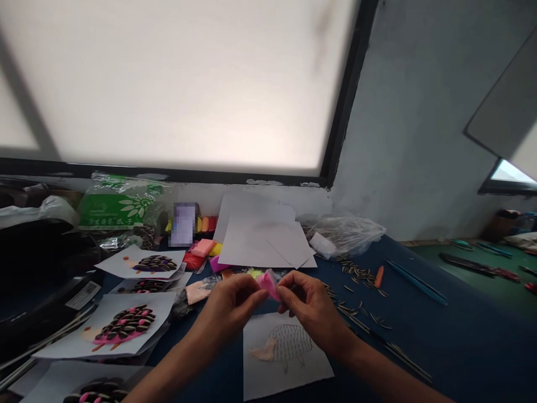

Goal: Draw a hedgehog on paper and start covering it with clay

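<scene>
I've got the pink clay [268,284] pinched between both sets of fingertips, left hand [233,305] and right hand [310,305] meeting over it, about equally near; it's a small, soft, bright lump in crinkly clear wrap, held in the air just above the hedgehog drawing [282,352], nearer its far edge; loose sunflower seeds [361,291] lie to my right.

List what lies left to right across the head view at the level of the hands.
Finished seed hedgehog picture → left hand → pink clay pinched between both hands → right hand → scattered seeds → orange clay bit → blue sticks.
</scene>
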Available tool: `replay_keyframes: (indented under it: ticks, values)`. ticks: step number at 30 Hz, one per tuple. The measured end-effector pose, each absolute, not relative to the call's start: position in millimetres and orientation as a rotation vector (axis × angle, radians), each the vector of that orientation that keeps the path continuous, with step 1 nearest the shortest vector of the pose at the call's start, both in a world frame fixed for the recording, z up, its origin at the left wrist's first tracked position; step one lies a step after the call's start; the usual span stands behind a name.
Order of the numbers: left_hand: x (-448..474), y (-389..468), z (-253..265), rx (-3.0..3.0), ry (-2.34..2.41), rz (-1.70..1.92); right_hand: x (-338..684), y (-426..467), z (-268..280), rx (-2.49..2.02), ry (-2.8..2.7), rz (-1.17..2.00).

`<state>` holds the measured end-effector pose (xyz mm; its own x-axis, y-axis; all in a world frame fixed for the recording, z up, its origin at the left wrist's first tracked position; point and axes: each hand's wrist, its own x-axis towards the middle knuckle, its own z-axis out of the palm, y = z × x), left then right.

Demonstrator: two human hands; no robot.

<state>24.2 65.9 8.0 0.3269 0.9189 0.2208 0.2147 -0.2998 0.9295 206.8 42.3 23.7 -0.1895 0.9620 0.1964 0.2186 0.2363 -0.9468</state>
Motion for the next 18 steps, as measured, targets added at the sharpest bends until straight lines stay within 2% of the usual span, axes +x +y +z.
replay_keyframes:
  ticks: [8,18]
  values:
    - [29.4,66.7,3.2,1.617,0.843,0.887,201.8,35.5,20.8,-0.889,-1.643,1.210]
    - [29.7,65.2,3.2,1.608,0.822,0.870,202.6,36.6,20.6,-1.012,-1.710,1.104]
